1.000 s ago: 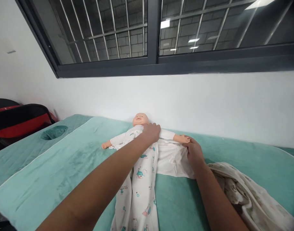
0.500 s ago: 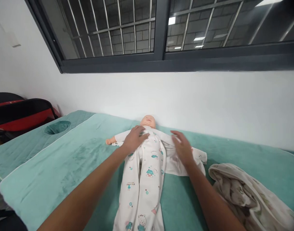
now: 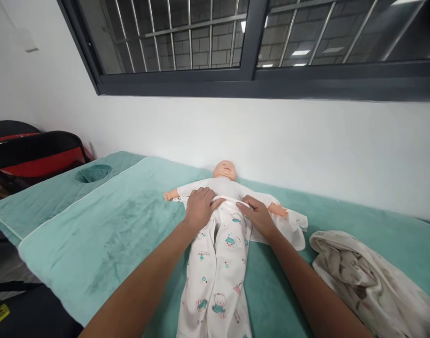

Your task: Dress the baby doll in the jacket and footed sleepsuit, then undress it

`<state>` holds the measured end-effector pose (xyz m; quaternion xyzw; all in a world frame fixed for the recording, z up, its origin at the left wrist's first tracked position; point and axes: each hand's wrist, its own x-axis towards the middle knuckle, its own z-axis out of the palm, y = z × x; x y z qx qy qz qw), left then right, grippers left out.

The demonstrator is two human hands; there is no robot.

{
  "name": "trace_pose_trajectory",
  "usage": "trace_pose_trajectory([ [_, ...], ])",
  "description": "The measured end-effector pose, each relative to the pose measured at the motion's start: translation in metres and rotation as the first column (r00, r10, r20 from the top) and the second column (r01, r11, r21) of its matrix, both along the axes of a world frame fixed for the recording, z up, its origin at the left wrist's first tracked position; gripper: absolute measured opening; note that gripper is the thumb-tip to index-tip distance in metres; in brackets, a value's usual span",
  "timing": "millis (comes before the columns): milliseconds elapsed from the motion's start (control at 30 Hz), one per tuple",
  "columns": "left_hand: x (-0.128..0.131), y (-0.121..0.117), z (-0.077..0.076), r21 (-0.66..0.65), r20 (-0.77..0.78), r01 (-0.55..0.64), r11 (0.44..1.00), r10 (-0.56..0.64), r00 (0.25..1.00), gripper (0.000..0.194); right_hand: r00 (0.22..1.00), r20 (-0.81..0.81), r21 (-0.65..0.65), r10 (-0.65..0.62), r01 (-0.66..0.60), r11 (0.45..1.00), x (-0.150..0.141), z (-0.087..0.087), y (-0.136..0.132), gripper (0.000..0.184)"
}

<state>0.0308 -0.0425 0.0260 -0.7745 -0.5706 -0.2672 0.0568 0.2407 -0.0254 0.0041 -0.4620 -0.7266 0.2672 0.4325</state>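
Observation:
A baby doll [image 3: 224, 171] lies on its back near the wall, arms spread, in a plain white top. A white printed sleepsuit [image 3: 218, 272] covers its lower body and stretches toward me. My left hand [image 3: 199, 208] rests on the doll's chest, its fingers curled over the sleepsuit's upper edge. My right hand [image 3: 258, 216] lies at the other side of that edge, fingers pressed on the cloth. A white flap of cloth [image 3: 293, 228] spreads out under the doll's far arm.
The doll lies on a teal padded table [image 3: 95, 234] with a face hole [image 3: 93, 173] at the left end. A crumpled patterned cloth [image 3: 363, 281] lies at the right. Red and black chairs [image 3: 31, 157] stand at the left, with a white wall and a barred window behind.
Both hands came together at the doll's chest. The right hand left the side flap and now presses the sleepsuit's upper edge; the left moved down from the shoulder. My view shifted left.

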Motion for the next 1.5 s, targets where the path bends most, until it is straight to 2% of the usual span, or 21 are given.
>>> trace_pose_trajectory([
  [100, -0.011, -0.004, -0.001, -0.078, 0.021, 0.044, 0.996, -0.042, 0.999, 0.045, 0.997, 0.050, -0.160, 0.056, -0.047, 0.986, 0.004, 0.004, -0.008, 0.045],
  [167, -0.023, -0.008, 0.001, -0.146, 0.068, 0.144, 0.979, -0.135, 0.989, 0.046, 0.986, 0.111, -0.216, 0.127, -0.101, 0.971, 0.010, 0.008, -0.014, 0.039],
  [233, -0.040, -0.016, 0.007, -0.229, 0.142, 0.275, 0.934, -0.248, 0.958, 0.041, 0.964, 0.168, -0.253, 0.207, -0.161, 0.954, 0.015, 0.013, -0.022, 0.028],
  [300, -0.056, -0.025, 0.012, -0.341, 0.218, 0.392, 0.854, -0.334, 0.917, 0.043, 0.939, 0.220, -0.258, 0.265, -0.206, 0.944, 0.017, 0.017, -0.032, 0.034],
  [367, -0.068, -0.035, 0.017, -0.424, 0.248, 0.436, 0.793, -0.362, 0.899, 0.051, 0.928, 0.271, -0.223, 0.256, -0.199, 0.954, 0.014, 0.019, -0.043, 0.042],
  [400, -0.070, -0.040, 0.017, -0.431, 0.231, 0.427, 0.795, -0.360, 0.904, 0.048, 0.925, 0.302, -0.203, 0.231, -0.175, 0.963, 0.012, 0.018, -0.049, 0.040],
  [500, -0.064, -0.055, 0.012, -0.341, 0.079, 0.308, 0.888, -0.300, 0.951, 0.018, 0.917, 0.384, -0.157, 0.106, -0.049, 0.986, 0.000, 0.012, -0.063, 0.028],
  [567, -0.055, -0.064, 0.005, -0.301, 0.023, 0.174, 0.938, -0.175, 0.984, 0.007, 0.938, 0.346, -0.160, 0.012, 0.046, 0.986, -0.008, 0.005, -0.071, 0.028],
  [667, -0.047, -0.078, -0.006, -0.370, 0.143, 0.018, 0.929, 0.038, 0.989, 0.012, 0.981, 0.168, -0.233, -0.099, 0.137, 0.963, -0.014, -0.001, -0.083, 0.021],
  [733, -0.050, -0.087, -0.010, -0.413, 0.291, 0.086, 0.907, 0.042, 0.956, 0.012, 0.988, 0.123, -0.268, -0.093, 0.123, 0.956, -0.013, -0.001, -0.093, 0.015],
  [800, -0.061, -0.096, -0.009, -0.416, 0.394, 0.234, 0.879, -0.058, 0.917, 0.017, 0.988, 0.153, -0.291, 0.006, 0.039, 0.956, -0.009, 0.003, -0.107, 0.018],
  [900, -0.079, -0.107, -0.003, -0.462, 0.387, 0.407, 0.788, -0.233, 0.892, 0.041, 0.958, 0.181, -0.297, 0.223, -0.163, 0.941, -0.005, 0.010, -0.129, 0.024],
  [1000, -0.085, -0.117, -0.006, -0.451, 0.339, 0.448, 0.772, -0.316, 0.886, 0.045, 0.950, 0.212, -0.260, 0.230, -0.172, 0.950, -0.007, 0.009, -0.144, 0.023],
  [1067, -0.080, -0.124, -0.013, -0.394, 0.347, 0.420, 0.817, -0.291, 0.891, 0.031, 0.967, 0.219, -0.273, 0.128, -0.065, 0.960, -0.011, 0.004, -0.148, 0.024],
  [1133, -0.073, -0.132, -0.022, -0.392, 0.398, 0.344, 0.853, -0.180, 0.900, 0.026, 0.988, 0.154, -0.321, 0.017, 0.033, 0.947, -0.016, -0.001, -0.150, 0.026],
  [1200, -0.067, -0.142, -0.027, -0.449, 0.460, 0.238, 0.861, -0.006, 0.888, 0.022, 0.996, 0.072, -0.368, -0.059, 0.081, 0.926, -0.018, -0.002, -0.155, 0.023],
  [1267, -0.066, -0.155, -0.027, -0.488, 0.521, 0.229, 0.842, 0.071, 0.851, 0.015, 0.998, 0.042, -0.390, -0.040, 0.054, 0.919, -0.018, 0.003, -0.167, 0.017],
  [1333, -0.067, -0.169, -0.024, -0.460, 0.575, 0.333, 0.823, -0.010, 0.818, 0.029, 0.996, 0.023, -0.430, 0.082, -0.064, 0.901, -0.016, 0.009, -0.184, 0.026],
  [1400, -0.070, -0.181, -0.024, -0.409, 0.582, 0.444, 0.797, -0.147, 0.800, 0.072, 0.981, 0.017, -0.457, 0.193, -0.164, 0.874, -0.014, 0.010, -0.203, 0.062],
  [1467, -0.069, -0.191, -0.028, -0.379, 0.511, 0.479, 0.792, -0.252, 0.822, 0.108, 0.975, 0.085, -0.416, 0.204, -0.151, 0.897, -0.015, 0.006, -0.218, 0.090],
  [1500, -0.068, -0.195, -0.031, -0.371, 0.450, 0.473, 0.799, -0.291, 0.844, 0.115, 0.974, 0.143, -0.372, 0.175, -0.111, 0.921, -0.017, 0.002, -0.224, 0.093],
])
